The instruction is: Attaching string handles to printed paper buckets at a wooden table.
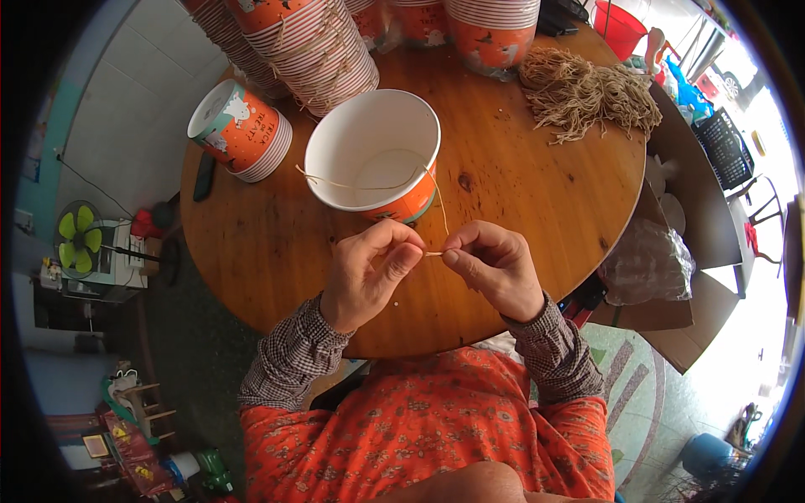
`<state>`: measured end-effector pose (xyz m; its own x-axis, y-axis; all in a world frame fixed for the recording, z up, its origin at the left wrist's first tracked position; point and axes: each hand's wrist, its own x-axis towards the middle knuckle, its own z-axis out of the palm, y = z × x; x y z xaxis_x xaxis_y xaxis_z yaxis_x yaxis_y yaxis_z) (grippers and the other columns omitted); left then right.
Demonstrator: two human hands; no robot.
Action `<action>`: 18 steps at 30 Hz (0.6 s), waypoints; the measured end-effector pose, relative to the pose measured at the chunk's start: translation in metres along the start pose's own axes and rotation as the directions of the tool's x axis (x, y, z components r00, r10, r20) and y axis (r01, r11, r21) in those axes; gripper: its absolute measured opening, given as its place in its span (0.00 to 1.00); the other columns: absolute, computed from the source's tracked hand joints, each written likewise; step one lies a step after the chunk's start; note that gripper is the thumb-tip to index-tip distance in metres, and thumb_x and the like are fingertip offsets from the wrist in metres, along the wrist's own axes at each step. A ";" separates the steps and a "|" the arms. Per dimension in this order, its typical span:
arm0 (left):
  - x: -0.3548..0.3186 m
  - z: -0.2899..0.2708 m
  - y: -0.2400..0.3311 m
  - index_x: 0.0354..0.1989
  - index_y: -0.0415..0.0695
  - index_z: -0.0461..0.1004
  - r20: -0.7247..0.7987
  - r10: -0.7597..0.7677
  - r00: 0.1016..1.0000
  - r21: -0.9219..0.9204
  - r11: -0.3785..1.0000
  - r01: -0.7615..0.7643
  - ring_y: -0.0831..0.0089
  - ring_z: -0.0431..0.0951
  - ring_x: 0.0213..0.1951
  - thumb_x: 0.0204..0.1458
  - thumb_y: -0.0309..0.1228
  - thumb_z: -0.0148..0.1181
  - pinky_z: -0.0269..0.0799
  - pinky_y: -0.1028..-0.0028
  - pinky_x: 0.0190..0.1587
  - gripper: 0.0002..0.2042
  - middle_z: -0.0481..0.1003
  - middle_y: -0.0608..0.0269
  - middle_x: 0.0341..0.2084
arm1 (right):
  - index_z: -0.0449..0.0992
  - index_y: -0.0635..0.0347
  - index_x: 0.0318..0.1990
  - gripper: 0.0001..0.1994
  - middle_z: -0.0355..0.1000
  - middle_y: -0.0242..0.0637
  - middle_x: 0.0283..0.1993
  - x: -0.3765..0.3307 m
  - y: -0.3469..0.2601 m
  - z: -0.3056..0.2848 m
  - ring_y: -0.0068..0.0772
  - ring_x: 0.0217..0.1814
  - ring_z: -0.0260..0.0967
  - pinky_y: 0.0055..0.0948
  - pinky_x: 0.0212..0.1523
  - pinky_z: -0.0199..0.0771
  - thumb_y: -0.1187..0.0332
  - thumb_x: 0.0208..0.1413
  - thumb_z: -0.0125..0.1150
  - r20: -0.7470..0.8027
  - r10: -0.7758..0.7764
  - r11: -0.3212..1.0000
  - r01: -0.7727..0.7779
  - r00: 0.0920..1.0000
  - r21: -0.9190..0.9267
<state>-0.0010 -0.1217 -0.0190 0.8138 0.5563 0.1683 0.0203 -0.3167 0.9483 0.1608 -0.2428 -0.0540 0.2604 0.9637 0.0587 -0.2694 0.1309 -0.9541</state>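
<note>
An orange paper bucket (pixel 411 205) with a white inside stands upright on the round wooden table in front of me. A thin beige string (pixel 442 206) crosses its opening and runs over the near right rim down to my fingers. Just in front of the bucket, my left hand (pixel 367 275) pinches the string between thumb and forefinger. Close beside it, my right hand (pixel 501 270) pinches the same string, with a short piece stretched between the two hands. Whether the string is fastened to the bucket on the left side, I cannot tell.
Stacked orange buckets (pixel 331 63) and an upside-down stack (pixel 251 130) stand at the back and left of the wooden table (pixel 537 193). A bundle of beige strings (pixel 587 94) lies at the back right. A dark phone-like object (pixel 203 176) is near the left edge. Cardboard (pixel 692 193) stands on the right.
</note>
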 end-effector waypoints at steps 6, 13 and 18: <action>0.003 0.005 -0.004 0.28 0.36 0.70 0.070 0.058 0.996 0.192 0.979 -0.070 0.76 0.65 0.19 0.60 0.33 0.57 0.61 0.72 0.22 0.13 0.68 0.62 0.19 | 0.75 0.64 0.37 0.04 0.68 0.21 0.30 -0.002 0.003 0.003 0.09 0.32 0.60 0.14 0.32 0.63 0.73 0.59 0.61 0.008 -0.032 0.997 0.032 0.999 -0.065; 0.006 0.013 0.000 0.28 0.37 0.69 -0.021 0.247 0.969 0.321 0.919 -0.228 0.67 0.68 0.20 0.59 0.28 0.56 0.64 0.71 0.24 0.09 0.68 0.58 0.19 | 0.73 0.65 0.39 0.05 0.68 0.23 0.31 -0.001 -0.003 0.005 0.09 0.32 0.61 0.14 0.32 0.64 0.73 0.59 0.60 -0.014 0.002 0.999 -0.002 1.000 -0.041; 0.005 0.010 0.004 0.31 0.37 0.68 -0.020 0.307 0.952 0.367 0.888 -0.278 0.65 0.70 0.24 0.59 0.25 0.54 0.66 0.70 0.27 0.06 0.68 0.56 0.22 | 0.72 0.64 0.41 0.06 0.67 0.22 0.30 0.001 -0.002 0.005 0.08 0.31 0.60 0.13 0.32 0.64 0.73 0.58 0.60 -0.003 -0.012 1.000 0.012 1.000 -0.020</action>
<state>0.0092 -0.1276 -0.0169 0.7689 0.4479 0.4563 0.0047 -0.7176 0.6965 0.1570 -0.2414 -0.0505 0.2664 0.9614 0.0692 -0.2473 0.1376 -0.9591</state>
